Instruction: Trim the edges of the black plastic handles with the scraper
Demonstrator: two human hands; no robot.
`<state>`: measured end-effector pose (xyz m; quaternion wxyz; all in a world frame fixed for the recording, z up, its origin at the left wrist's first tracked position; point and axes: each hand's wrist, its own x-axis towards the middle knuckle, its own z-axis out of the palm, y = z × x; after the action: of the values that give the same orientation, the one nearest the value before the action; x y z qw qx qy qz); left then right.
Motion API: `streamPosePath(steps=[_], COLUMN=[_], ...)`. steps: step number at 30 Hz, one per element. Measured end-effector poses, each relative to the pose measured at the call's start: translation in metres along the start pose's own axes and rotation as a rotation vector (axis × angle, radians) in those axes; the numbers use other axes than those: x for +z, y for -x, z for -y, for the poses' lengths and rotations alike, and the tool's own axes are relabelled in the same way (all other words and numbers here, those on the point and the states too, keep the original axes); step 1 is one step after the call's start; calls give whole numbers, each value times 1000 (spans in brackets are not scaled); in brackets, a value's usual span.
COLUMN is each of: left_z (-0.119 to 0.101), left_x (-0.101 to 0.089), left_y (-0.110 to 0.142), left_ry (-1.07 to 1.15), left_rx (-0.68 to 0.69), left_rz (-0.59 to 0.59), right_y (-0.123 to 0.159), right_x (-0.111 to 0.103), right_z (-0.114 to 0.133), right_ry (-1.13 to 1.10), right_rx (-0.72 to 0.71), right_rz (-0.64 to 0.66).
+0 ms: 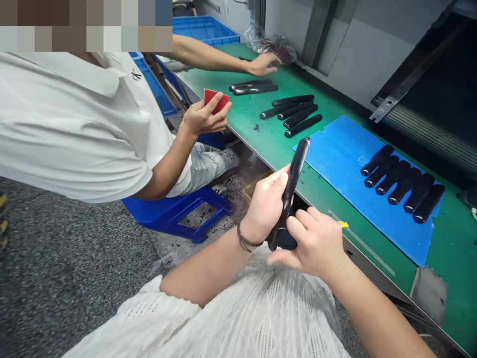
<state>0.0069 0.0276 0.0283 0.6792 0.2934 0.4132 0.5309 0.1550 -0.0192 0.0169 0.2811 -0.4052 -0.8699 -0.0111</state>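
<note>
My left hand (269, 203) is wrapped round a long, glossy black handle-shaped piece (298, 161), held tilted above my lap with its far end pointing up. My right hand (315, 241) is closed beside the piece's lower end, thumb stretched toward it. From behind the right fingers sticks out the yellow end of a thin tool (343, 224); the rest of it is hidden in the hand. On a blue mat (335, 154) to the right lies a row of several similar black handle pieces (397, 179).
More black pieces (298, 112) lie on the green table (376, 248). At left a co-worker in a white shirt (74, 114) holds a red square (216, 102) and reaches toward a plastic bag (274, 44). A blue stool (179, 211), blue crates (208, 30) and a grey plate (429, 293) are around.
</note>
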Motion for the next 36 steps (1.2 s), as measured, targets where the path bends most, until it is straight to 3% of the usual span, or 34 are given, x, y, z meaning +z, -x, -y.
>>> streamPosePath(steps=[3, 9, 16, 22, 25, 27, 29, 32, 36], left_z=[0, -2, -7, -1, -2, -4, -5, -1, 12], left_x=[1, 6, 2, -15, -25, -30, -31, -30, -36], left_y=[-5, -13, -16, -32, -38, -38, -37, -34, -34], left_ry=[12, 92, 215, 368, 409, 417, 423, 432, 326], left_rx=[8, -13, -114, -186, -201, -197, -173, -113, -25], left_rz=[4, -113, -259, -424, -457, -465, -449, -379, -262], right_y=[2, 5, 4, 11, 15, 16, 14, 8, 5], right_x=[1, 5, 15, 36, 39, 37, 36, 40, 48], right_z=[3, 6, 10, 10, 6, 5, 8, 19, 32], right_ry=[-35, 2, 101, 114, 8, -126, -339, -562, -554], right_rx=[4, -21, -71, -123, 32, 214, 309, 290, 237], right_rz=[38, 64, -56, -207, -174, -95, -31, -28, -159])
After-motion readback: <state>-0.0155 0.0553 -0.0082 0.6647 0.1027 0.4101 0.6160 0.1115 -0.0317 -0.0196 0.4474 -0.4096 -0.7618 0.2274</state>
